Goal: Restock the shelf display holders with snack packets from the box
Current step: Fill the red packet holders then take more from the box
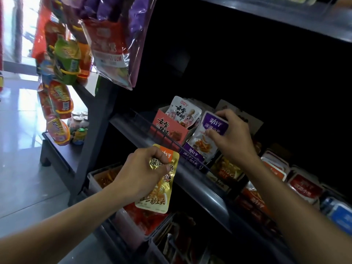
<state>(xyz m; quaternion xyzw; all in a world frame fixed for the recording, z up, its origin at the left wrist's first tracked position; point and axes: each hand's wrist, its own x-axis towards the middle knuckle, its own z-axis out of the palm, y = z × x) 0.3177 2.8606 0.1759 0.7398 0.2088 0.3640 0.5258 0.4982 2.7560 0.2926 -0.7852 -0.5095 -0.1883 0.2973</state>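
My left hand grips a gold snack packet in front of the shelf's front rail, below and left of the display holders. My right hand pinches the top of a purple-and-white snack packet that stands in a purple display holder on the middle shelf. Just left of it stands a pink display holder with white packets upright in it. The box the packets come from is out of view.
The shelf's metal front rail runs diagonally under both hands. Below it lie trays of red, orange and blue packets. Hanging snack bags crowd the upper left. A dark shelf board is overhead. Tiled floor lies left.
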